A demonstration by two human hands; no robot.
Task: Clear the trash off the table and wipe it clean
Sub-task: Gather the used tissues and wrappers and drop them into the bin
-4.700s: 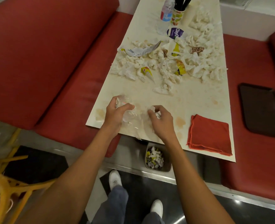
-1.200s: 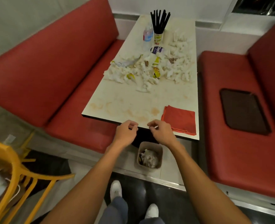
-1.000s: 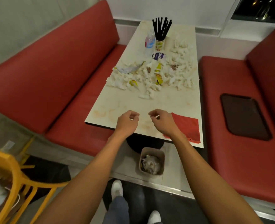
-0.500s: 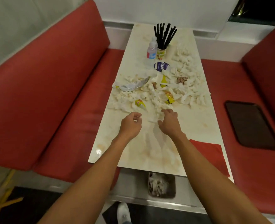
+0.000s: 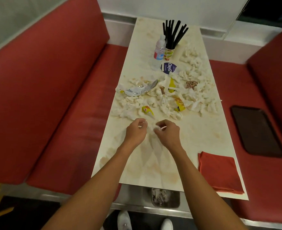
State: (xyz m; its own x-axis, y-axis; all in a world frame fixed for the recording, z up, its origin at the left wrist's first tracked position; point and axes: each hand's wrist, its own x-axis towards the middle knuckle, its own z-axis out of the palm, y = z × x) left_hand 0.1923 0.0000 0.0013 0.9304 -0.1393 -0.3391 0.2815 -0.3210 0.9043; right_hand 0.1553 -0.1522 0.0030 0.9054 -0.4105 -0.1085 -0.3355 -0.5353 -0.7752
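Head | left hand [image 5: 135, 132], right hand [image 5: 168, 133] pinch tissue [image 5: 151, 127] | table [image 5: 198, 130] littered

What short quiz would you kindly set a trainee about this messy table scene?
1. True or false: the red cloth lies on the near right corner of the table.
2. Where does the trash bin stand? A: on the table, at its far end. B: on the floor, below the table's near edge. C: on the table, beside the red cloth.
3. What do the left hand and the right hand pinch between them?
Key: 1 true. 2 B. 3 a crumpled napkin.
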